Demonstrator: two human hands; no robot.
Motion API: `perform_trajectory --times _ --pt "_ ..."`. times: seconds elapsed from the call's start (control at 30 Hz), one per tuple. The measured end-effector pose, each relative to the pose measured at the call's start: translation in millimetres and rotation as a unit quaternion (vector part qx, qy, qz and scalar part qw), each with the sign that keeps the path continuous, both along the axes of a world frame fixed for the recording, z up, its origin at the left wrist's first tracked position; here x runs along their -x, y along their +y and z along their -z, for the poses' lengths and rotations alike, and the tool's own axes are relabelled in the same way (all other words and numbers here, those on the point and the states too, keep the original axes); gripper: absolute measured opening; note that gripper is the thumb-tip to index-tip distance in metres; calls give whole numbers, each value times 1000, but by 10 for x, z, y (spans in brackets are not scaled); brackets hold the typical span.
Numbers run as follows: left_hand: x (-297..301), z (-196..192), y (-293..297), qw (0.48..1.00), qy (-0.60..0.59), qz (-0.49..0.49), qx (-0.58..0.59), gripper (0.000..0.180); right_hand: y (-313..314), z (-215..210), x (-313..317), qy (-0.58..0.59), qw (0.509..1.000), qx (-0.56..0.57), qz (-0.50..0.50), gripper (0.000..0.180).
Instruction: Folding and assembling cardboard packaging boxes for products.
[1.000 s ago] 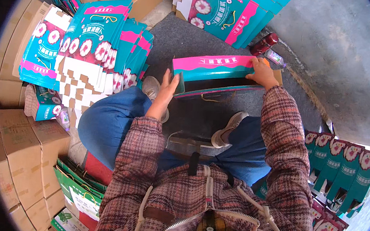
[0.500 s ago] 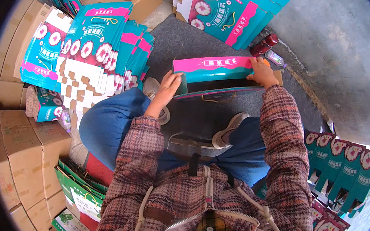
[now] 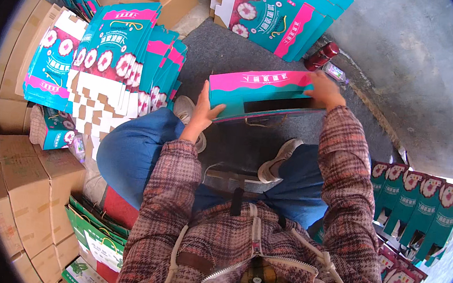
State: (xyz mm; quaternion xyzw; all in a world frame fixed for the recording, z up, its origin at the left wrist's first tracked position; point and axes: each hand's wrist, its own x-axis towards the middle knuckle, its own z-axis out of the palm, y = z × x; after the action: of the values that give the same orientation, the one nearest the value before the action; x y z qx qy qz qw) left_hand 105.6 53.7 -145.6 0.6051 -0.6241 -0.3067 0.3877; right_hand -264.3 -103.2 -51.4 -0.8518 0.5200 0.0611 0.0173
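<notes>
A teal and pink cardboard gift box [image 3: 267,82] is held up in front of me, above the floor between my feet. My left hand [image 3: 202,111] grips its left end, the thumb on the near edge and the fingers along the side. At the right end my right hand [image 3: 327,91] is closed over the box's edge, some fingers hidden inside the opening. A teal flap covers the left part of the top; to its right a dark gap remains. A thin cord handle [image 3: 254,123] hangs at the near side.
Flat unfolded boxes [image 3: 117,38] are stacked at the left, more [image 3: 284,19] lie at the far side. A red flask [image 3: 322,56] and a small clear bottle [image 3: 335,72] stand by the wall. Brown cartons [image 3: 27,177] are piled left; upright teal boxes [image 3: 410,200] stand right.
The flap at the box's left end has folded inward over the opening. My left hand has shifted from that flap to the left end of the box. My right hand stays at the right end.
</notes>
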Motion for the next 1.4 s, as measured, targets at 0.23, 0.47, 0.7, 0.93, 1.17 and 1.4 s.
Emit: perform_trajectory --times 0.23,0.47,0.7,0.93,1.17,1.4 --pt "-19 69 -42 995 70 -6 -70 97 -27 -425 351 -150 948 -202 194 68" --pt "-33 138 -26 988 141 -11 -68 96 435 -391 -9 -142 888 -436 27 103" --pt "169 -207 8 939 290 -71 -169 83 209 -307 -31 -120 953 -277 39 87" --pt "213 -114 7 912 270 -166 -259 76 126 222 -58 -143 943 -205 220 115" --pt "51 68 -22 958 174 -121 -192 66 38 407 -10 -145 948 -204 198 108" --pt "86 -14 -65 958 182 -84 -206 45 123 314 222 -120 963 -178 163 95"
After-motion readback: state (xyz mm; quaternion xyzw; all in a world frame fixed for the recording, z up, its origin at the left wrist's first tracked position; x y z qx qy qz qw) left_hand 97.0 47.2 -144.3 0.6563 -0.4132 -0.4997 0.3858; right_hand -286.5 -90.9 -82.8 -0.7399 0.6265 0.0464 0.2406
